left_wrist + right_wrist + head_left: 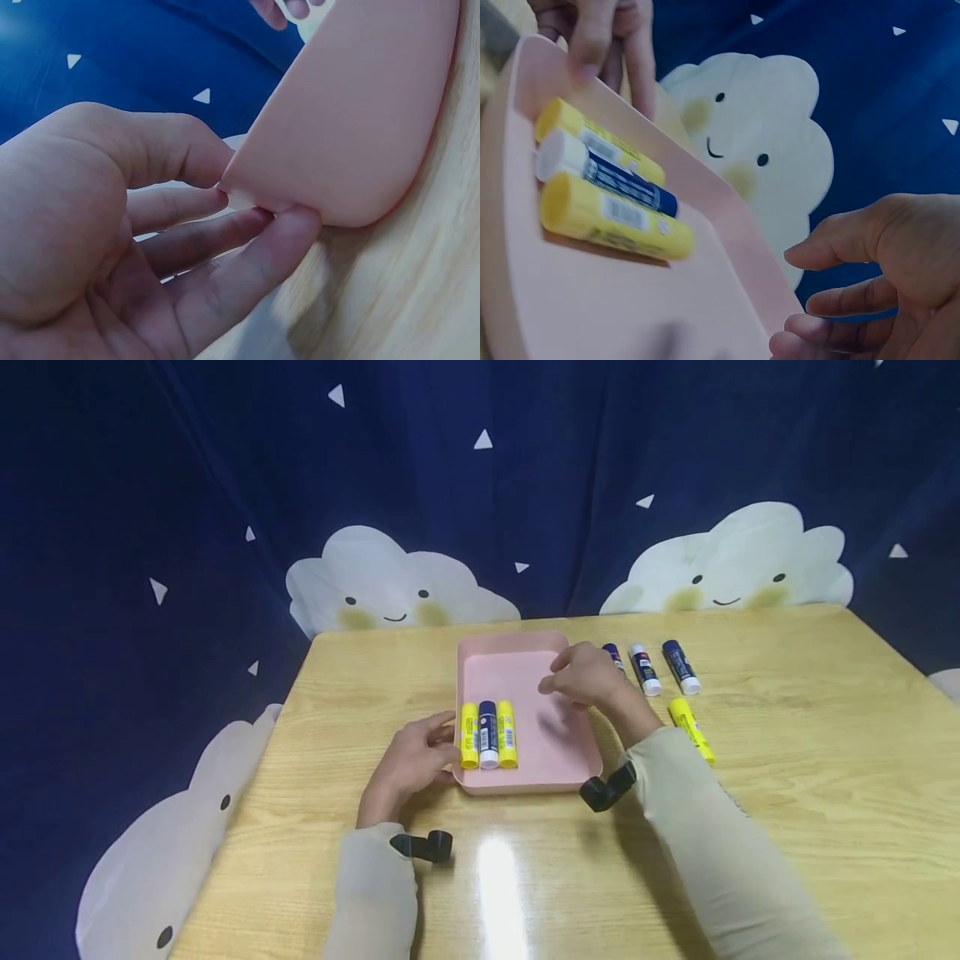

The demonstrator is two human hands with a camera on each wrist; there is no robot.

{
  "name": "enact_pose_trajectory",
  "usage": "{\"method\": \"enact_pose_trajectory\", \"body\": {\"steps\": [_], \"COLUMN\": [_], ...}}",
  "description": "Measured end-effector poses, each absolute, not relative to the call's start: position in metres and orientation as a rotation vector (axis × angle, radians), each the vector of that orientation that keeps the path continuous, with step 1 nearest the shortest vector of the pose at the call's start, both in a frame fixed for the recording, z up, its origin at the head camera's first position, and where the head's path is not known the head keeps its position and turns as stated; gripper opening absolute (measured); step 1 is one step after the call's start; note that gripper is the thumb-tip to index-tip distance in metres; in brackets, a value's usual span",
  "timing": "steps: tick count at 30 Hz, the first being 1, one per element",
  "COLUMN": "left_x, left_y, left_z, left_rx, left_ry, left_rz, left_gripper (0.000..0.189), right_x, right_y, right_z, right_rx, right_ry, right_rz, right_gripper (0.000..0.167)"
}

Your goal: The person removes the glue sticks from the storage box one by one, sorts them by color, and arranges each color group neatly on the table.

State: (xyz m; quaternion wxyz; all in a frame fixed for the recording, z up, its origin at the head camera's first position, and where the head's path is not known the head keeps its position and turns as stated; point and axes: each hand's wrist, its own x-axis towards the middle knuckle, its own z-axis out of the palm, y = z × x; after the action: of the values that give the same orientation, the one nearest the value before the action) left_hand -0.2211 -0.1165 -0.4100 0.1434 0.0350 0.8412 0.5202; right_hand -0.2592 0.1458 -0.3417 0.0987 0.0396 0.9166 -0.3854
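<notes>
A shallow pink tray (532,781) sits on the table with three glue sticks side by side at its near left: a yellow glue stick (469,737), a navy and white glue stick (488,739) and another yellow glue stick (507,735). My left hand (416,756) holds the tray's left wall; in the left wrist view the thumb is at the rim and the fingers press the outside. Over the tray's right side hovers my right hand (592,677), fingers loosely bent, nothing between them. The right wrist view shows its thumb (840,240) apart from the fingers.
Right of the tray lie more glue sticks: a navy one (613,656) partly behind my right hand, a navy one with white ends (645,670), another navy one (681,667) and a yellow one (692,729). A dark blue curtain (465,493) with clouds hangs behind the table.
</notes>
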Motion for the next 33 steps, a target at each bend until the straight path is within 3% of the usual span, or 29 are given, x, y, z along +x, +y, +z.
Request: {"method": "enact_pose_trajectory", "body": {"steps": [20,33], "left_x": [-0.222,-0.221], "left_y": [-0.117,-0.116], "left_z": [-0.409,-0.409], "left_rx": [0.079,0.07], "left_ry": [2.406,2.395], "left_rz": [1.51,1.521], "left_gripper": [0.073,0.072], "right_x": [-0.251,-0.251], "right_y": [0.089,0.078], "right_z": [-0.366,-0.375], "right_rx": [0.154,0.31], "right_ry": [2.606,2.569], "right_rz": [-0.904,-0.895], "right_gripper": [0.036,0.04]}}
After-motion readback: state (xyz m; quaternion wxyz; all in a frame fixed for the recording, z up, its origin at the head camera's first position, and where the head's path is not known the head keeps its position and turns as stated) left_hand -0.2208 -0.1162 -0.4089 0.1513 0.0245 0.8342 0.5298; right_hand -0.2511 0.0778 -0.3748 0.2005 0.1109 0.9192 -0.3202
